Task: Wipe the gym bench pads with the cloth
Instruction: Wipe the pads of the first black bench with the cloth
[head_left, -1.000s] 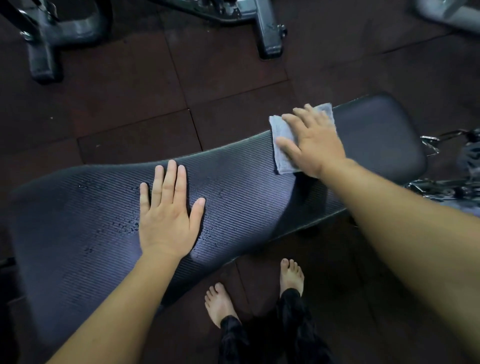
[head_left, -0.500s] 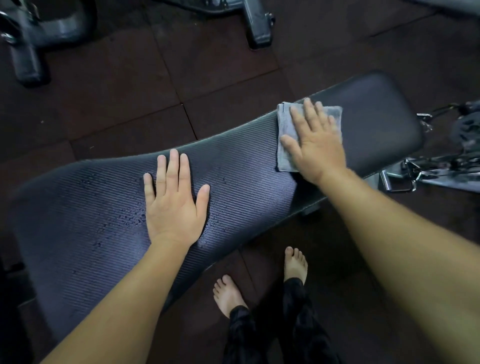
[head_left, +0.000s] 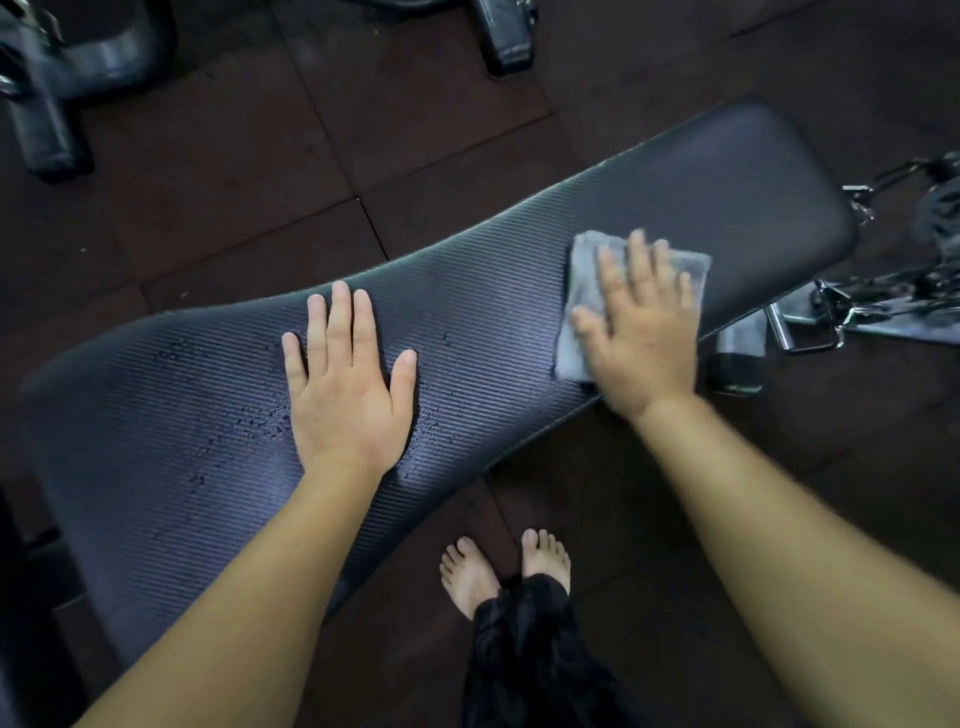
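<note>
A long dark ribbed bench pad runs from lower left to upper right, with small wet droplets on its left half. My left hand lies flat on the middle of the pad, fingers spread, holding nothing. My right hand presses flat on a folded grey cloth near the pad's near edge, toward the smooth right end. The hand and cloth are blurred. Most of the cloth is hidden under the palm.
Grey machine feet stand on the dark rubber floor tiles at top left and top centre. Chrome handles and cable hardware lie at the right, beside the bench end. My bare feet stand just below the pad.
My right hand has slid the cloth across the pad from its far edge toward its near edge. The left hand has stayed flat in place.
</note>
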